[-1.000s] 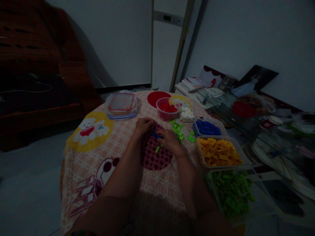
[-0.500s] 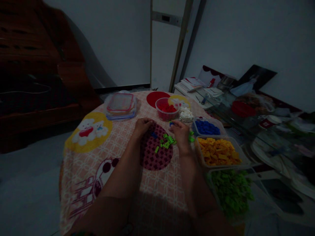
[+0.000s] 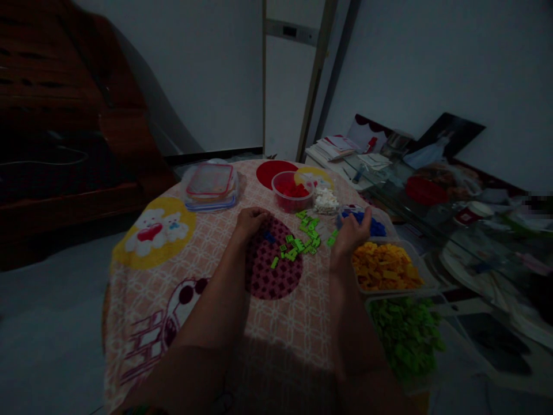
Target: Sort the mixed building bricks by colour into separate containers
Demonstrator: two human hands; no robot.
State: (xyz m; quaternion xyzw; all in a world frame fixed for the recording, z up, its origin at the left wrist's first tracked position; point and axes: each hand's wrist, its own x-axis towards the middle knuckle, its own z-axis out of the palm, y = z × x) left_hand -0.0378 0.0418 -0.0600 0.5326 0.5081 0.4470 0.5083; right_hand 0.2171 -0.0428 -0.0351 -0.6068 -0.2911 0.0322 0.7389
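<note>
My left hand (image 3: 251,223) rests over the tablecloth with its fingers pressed together; what they hold, if anything, is too small to name. Dark blue pieces (image 3: 270,237) lie just right of it. My right hand (image 3: 352,233) is at the near left edge of the tub of blue bricks (image 3: 375,226), thumb and fingers apart, with nothing seen between them. Loose green bricks (image 3: 296,245) are scattered between my hands. White bricks (image 3: 326,201) are heaped beside a round tub of red bricks (image 3: 292,192).
Tubs of yellow bricks (image 3: 384,268) and green bricks (image 3: 406,337) stand along the right side. Stacked lidded containers (image 3: 211,187) sit at the back left. A cluttered glass table (image 3: 380,184) adjoins on the right, with a paper cup (image 3: 472,213).
My right hand has moved right to the blue tub and opened; the small blue piece it held is no longer seen. More green bricks are uncovered. My left hand has barely moved.
</note>
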